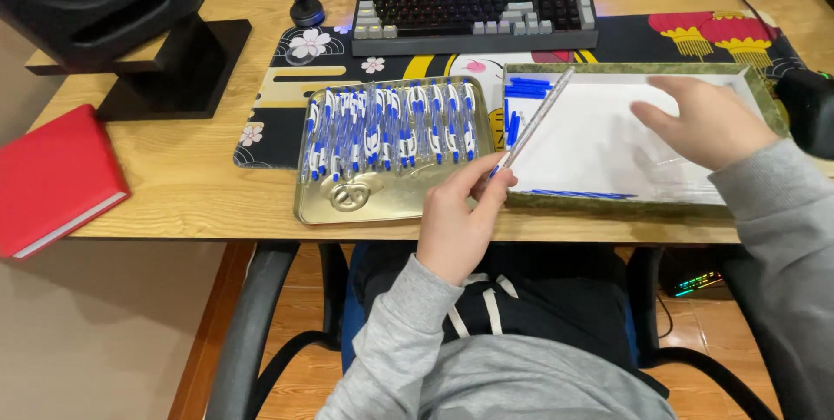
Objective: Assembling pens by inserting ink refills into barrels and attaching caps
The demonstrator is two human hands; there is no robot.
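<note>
Nearest us, our left hand [456, 220] is pinching a clear plastic pen barrel [532, 122] — our right hand [708, 122], fingers spread, empty, is reaching into the white shallow tray [599, 138] for a refill.

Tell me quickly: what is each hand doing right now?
Left hand: closed on a pen.
Right hand: open, holding nothing, over the white box.

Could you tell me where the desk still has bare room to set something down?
Bare wood lies between the red book and the gold tin, in front of the speaker stand. The tin of pens and white tray crowd the middle.
</note>
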